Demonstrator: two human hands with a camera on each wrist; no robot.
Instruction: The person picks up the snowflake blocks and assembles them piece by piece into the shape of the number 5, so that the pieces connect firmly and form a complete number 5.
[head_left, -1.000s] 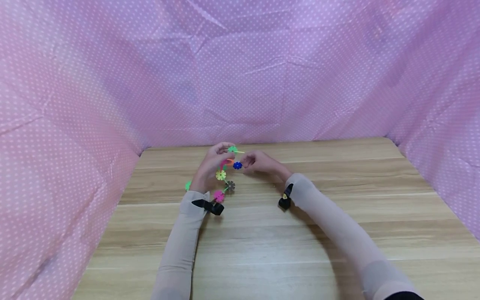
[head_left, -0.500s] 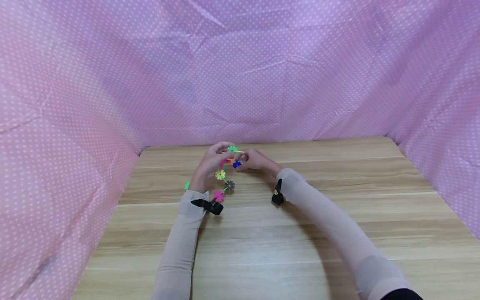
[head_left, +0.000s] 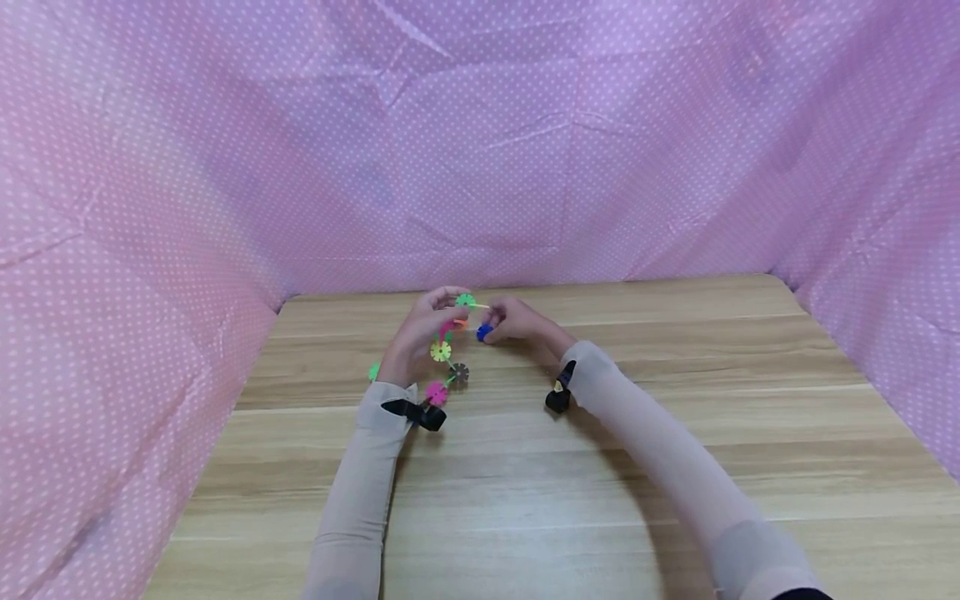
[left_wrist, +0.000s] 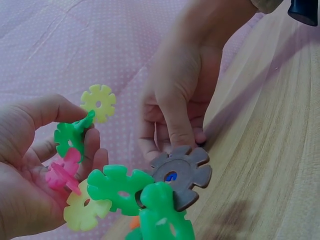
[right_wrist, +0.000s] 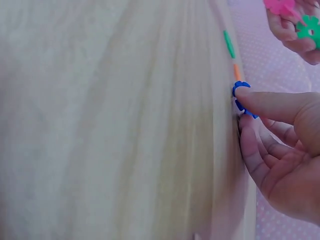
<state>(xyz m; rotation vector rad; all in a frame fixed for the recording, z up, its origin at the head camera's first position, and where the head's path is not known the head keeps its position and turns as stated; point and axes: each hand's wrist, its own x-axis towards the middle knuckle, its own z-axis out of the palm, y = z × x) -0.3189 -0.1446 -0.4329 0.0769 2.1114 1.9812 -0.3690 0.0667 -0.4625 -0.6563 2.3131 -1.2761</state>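
My left hand (left_wrist: 30,150) pinches a green flower-shaped notched plastic disc (left_wrist: 64,137) between thumb and fingers. A pale yellow disc (left_wrist: 107,96) sticks out from its far side. Below it runs a chain of joined discs: pink (left_wrist: 62,167), yellow (left_wrist: 82,212), green (left_wrist: 111,187) and a brown disc (left_wrist: 189,170) in front. My right hand (head_left: 517,320), to the right, pinches a blue disc (right_wrist: 239,105) with thumb and fingers, low over the table. In the left wrist view the brown disc hides most of the blue one.
An orange disc (right_wrist: 237,72) and a green disc (right_wrist: 229,44) stand edge-on beside the blue one in the right wrist view. A light wood table (head_left: 525,500) lies under both hands. Pink dotted cloth (head_left: 480,183) hangs behind and at both sides.
My right hand has moved left to the blue disc and taken hold of it. The blue disc now sits slightly further right. My left hand has hardly moved.
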